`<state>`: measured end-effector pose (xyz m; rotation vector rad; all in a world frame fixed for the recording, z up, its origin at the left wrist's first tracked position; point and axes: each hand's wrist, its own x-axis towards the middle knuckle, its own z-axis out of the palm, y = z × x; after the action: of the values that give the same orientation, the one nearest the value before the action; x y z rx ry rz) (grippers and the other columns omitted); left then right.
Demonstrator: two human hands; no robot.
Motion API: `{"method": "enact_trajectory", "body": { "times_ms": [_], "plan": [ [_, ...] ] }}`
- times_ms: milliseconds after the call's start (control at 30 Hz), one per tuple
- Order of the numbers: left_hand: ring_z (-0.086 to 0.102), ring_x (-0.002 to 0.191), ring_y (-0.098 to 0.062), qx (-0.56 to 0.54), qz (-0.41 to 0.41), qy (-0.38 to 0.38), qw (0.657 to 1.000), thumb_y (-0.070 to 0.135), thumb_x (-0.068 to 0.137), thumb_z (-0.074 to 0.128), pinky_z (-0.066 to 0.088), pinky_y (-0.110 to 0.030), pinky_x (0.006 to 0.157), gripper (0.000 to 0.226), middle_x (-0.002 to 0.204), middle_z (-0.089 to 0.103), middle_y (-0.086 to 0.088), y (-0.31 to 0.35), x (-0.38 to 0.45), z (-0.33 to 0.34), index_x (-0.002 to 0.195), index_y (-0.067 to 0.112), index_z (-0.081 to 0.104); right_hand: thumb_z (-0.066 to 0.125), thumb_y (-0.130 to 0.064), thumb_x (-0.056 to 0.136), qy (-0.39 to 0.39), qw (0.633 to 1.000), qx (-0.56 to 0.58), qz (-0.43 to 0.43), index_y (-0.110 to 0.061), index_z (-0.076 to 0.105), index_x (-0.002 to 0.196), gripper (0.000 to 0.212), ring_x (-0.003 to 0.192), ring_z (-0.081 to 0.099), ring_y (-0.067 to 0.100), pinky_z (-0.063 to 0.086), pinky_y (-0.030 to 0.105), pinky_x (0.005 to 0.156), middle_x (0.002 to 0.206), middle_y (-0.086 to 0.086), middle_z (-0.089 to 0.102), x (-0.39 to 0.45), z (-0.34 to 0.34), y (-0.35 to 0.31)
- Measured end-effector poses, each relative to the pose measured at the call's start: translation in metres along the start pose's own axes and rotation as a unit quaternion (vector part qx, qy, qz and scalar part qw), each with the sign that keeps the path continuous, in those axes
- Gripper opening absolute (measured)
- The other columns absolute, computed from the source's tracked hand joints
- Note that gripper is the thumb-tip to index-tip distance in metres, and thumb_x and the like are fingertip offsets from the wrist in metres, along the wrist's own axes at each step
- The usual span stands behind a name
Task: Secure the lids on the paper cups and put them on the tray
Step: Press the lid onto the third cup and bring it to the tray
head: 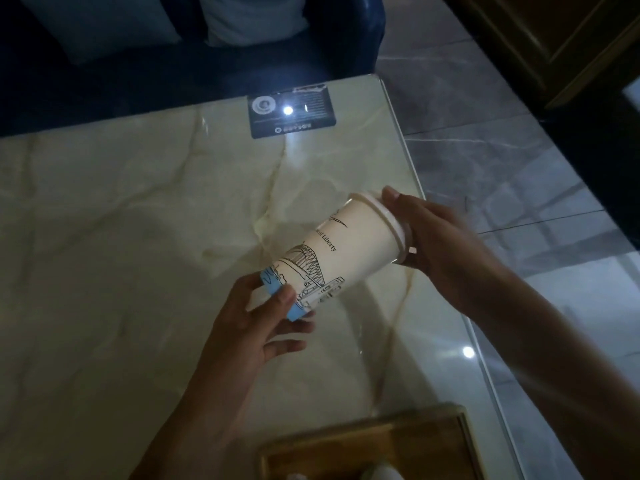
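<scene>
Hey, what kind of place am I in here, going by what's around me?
Probably a café or lounge: a marble-look table, a dark printed card on it, blue cushioned seating beyond, and a printed paper cup.

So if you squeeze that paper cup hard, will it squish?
Probably. The paper cup looks thin-walled, so a hard squeeze could dent it. The lid under the right hand likely stiffens that end. Held tilted by its base in the left hand, it seems light.
</scene>
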<state>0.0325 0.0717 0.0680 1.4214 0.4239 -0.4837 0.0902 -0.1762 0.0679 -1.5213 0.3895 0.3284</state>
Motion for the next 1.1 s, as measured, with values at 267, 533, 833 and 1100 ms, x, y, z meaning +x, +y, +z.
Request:
{"method": "enact_trajectory", "body": {
  "times_ms": [267, 533, 833, 1100],
  "plan": [
    [0.078, 0.09, -0.005, 0.054, 0.158, 0.131, 0.977, 0.055, 0.056, 0.077, 0.06, -0.022, 0.072, 0.043, 0.094, 0.081, 0.015, 0.028, 0.002, 0.009, 0.091, 0.03, 0.074, 0.051, -0.044, 0.106, 0.003, 0.993, 0.069, 0.098, -0.018, 0.08, 0.114, 0.04, 0.088, 0.081, 0.02, 0.063, 0.033, 0.068, 0.105, 0.006, 0.085, 0.0, 0.012, 0.013],
    [0.066, 0.112, 0.008, 0.216, 0.289, 0.109, 0.926, 0.065, 0.06, 0.074, 0.054, -0.017, 0.092, 0.07, 0.121, 0.073, 0.023, 0.067, -0.008, 0.051, 0.123, 0.035, 0.063, 0.047, -0.082, 0.088, -0.102, 0.953, 0.196, 0.208, -0.01, 0.073, 0.131, 0.088, 0.125, 0.07, 0.043, 0.051, 0.062, 0.111, 0.129, 0.022, 0.076, -0.011, 0.038, 0.015],
    [0.071, 0.102, 0.0, 0.082, 0.184, 0.057, 0.978, 0.07, 0.071, 0.059, 0.055, -0.021, 0.08, 0.06, 0.104, 0.076, 0.016, 0.074, 0.013, 0.053, 0.119, 0.034, 0.065, 0.049, -0.056, 0.101, -0.117, 0.964, 0.188, 0.149, -0.027, 0.073, 0.13, 0.048, 0.118, 0.075, 0.037, 0.065, 0.05, 0.085, 0.128, 0.011, 0.078, -0.022, 0.043, 0.023],
    [0.078, 0.1, -0.027, 0.018, -0.123, -0.072, 0.99, 0.075, 0.051, 0.074, 0.06, -0.05, 0.08, 0.065, 0.107, 0.081, 0.0, 0.045, 0.013, 0.035, 0.103, 0.037, 0.078, 0.041, -0.049, 0.107, -0.1, 0.969, 0.192, 0.116, -0.029, 0.084, 0.109, 0.048, 0.11, 0.079, 0.029, 0.065, 0.047, 0.092, 0.119, 0.008, 0.082, -0.018, 0.034, 0.02]
  ]
}}
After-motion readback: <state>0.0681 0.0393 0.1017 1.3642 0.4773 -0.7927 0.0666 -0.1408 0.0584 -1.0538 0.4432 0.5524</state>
